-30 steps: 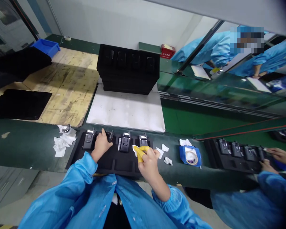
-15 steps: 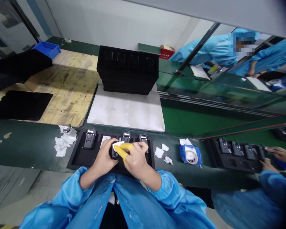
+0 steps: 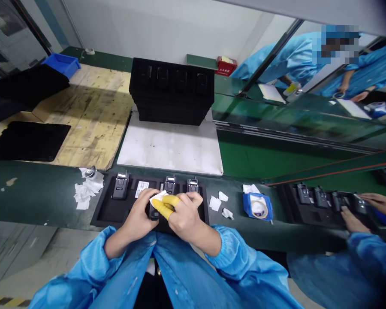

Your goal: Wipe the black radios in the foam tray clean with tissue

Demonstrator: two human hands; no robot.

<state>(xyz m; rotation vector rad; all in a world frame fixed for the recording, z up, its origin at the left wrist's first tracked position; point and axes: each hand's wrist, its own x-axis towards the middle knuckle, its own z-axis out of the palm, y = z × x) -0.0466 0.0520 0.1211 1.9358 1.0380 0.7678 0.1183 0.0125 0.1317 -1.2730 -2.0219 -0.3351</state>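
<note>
My left hand grips a small black device held over the black tray. My right hand, with yellow finger cots on two fingers, presses a white wipe onto the top of that device. Three more black devices stand in the tray's back row. One slot between them shows a white label. Both my sleeves are blue.
Crumpled white wipes and a small metal cap lie left of the tray. More wipes and a blue packet with a tape roll lie to the right. A stack of black trays stands behind. A co-worker's hands handle another tray at right.
My left hand lifted a device out of the tray's back row and brought it toward me. My right hand came over with the wipe and now rubs it.
</note>
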